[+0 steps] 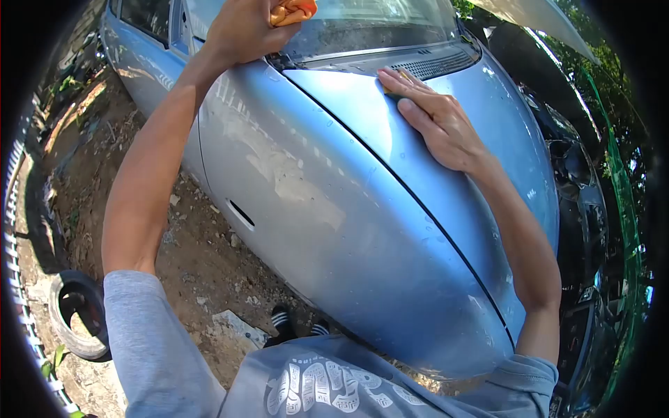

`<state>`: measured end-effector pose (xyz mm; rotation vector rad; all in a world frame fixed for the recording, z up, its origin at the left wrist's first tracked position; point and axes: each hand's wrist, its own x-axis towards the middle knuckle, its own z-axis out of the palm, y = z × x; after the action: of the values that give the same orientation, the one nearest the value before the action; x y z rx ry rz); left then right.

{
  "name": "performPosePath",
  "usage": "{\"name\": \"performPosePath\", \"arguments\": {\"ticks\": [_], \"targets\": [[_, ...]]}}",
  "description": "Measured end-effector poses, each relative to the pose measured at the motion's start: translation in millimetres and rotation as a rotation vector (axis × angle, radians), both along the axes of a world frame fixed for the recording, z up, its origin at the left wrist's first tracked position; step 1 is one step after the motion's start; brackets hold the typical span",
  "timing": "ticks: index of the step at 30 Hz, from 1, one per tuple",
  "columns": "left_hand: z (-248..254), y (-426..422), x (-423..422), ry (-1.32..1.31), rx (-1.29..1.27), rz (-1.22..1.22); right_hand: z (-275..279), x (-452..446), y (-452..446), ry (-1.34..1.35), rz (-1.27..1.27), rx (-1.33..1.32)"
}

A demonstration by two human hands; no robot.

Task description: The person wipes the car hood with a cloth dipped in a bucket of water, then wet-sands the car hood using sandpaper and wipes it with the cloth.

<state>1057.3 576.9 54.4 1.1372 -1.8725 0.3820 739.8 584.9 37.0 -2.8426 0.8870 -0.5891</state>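
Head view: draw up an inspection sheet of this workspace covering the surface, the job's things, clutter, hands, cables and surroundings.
Surface: silver-blue car hood, glossy, beside a fender with a few droplet-like spots.
Job's things: bunched orange cloth, cut off by the picture's top edge; a small yellowish edge shows under the right hand, too hidden to identify.
Clutter: tyre and a pale flat scrap, both on the ground.
Hands: left hand grips the cloth near the windshield; the right lies on the hood, fingers extended.
Cables: nothing seen.
Surroundings: bare dirt ground; green netting and dark vehicle parts beyond the car's far side.
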Motion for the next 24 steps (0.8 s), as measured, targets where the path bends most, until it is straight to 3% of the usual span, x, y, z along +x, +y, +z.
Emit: {"name": "performPosePath", "arguments": {"ticks": [4, 7, 12, 15, 16, 20, 24], "targets": [[0, 13, -4, 0.082, -0.120, -0.100, 3, -1, 31, -0.016, 0.239, 0.045], [-5, -1, 0, 0.024, -0.116, -0.031, 6, 13, 6, 0.036, 0.216, 0.047], [4, 15, -5, 0.131, -0.081, -0.129, 9, -2, 2, 0.058, 0.361, 0.035], [7, 11, -6, 0.068, -0.099, -0.104, 11, 21, -8, 0.076, 0.421, 0.033], [6, 12, -9, 0.155, -0.111, -0.132, 17, 43, -13, 0.064, 0.503, 0.005], [4, 13, -5, 0.106, -0.128, -0.084, 19, 26, 1, 0.102, 0.450, -0.017], [1, 4, -9, 0.063, -0.160, -0.100, 20, 70, -18, 0.101, 0.573, -0.016]]}}
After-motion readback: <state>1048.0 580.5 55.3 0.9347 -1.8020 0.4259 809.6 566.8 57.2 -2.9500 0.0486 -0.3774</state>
